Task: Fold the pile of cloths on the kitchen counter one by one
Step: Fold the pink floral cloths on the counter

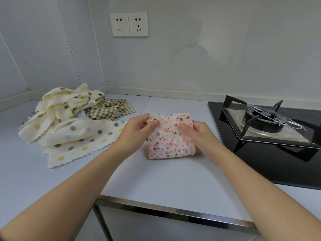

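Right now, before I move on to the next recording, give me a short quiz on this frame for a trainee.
1. True or false: the left hand and the right hand both pinch the pink speckled cloth with thumb and fingers.
2. The pile of unfolded cloths lies: A) right of the held cloth; B) left of it; C) under it.
3. How many wall sockets show above the counter?

Key: 1 true; 2 B; 3 two.
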`<act>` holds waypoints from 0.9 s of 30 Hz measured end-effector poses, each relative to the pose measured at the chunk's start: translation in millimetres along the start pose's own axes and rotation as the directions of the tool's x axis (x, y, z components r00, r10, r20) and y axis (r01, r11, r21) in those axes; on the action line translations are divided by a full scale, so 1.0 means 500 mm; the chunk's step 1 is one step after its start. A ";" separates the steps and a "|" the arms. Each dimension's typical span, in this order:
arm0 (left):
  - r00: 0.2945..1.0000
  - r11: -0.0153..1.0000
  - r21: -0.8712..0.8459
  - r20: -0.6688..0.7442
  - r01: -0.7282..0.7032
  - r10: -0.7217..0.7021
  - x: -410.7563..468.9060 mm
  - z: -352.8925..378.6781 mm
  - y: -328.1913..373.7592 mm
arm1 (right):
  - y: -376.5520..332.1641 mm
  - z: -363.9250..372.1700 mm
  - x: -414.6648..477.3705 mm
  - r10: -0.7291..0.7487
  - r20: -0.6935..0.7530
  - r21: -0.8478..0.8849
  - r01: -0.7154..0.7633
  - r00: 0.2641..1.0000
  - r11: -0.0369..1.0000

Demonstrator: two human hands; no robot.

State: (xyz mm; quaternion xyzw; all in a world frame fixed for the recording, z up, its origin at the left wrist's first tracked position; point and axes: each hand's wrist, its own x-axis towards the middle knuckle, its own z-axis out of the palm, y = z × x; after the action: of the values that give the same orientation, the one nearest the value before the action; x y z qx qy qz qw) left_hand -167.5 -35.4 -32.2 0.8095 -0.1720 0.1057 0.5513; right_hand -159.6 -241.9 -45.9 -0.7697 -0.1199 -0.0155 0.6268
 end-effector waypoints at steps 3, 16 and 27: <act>1.000 1.000 -0.001 -0.015 0.007 -0.007 0.001 0.001 -0.005 | 0.000 0.001 0.000 -0.004 -0.018 0.009 0.004 1.000 1.000; 0.785 0.810 -0.064 0.301 0.584 -0.542 0.004 -0.009 -0.003 | 0.000 -0.002 0.006 0.255 0.101 -0.219 -0.229 0.962 0.948; 0.856 0.805 0.339 -0.004 0.487 -0.517 0.003 0.020 -0.003 | -0.006 0.002 0.003 0.255 -0.038 -0.458 -0.244 0.966 0.855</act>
State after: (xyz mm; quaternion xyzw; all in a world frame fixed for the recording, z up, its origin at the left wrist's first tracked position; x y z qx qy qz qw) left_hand -165.8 -44.2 -36.8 0.9099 0.0441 -0.0526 0.4091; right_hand -159.1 -240.0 -43.0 -0.9049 -0.0197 0.0471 0.4225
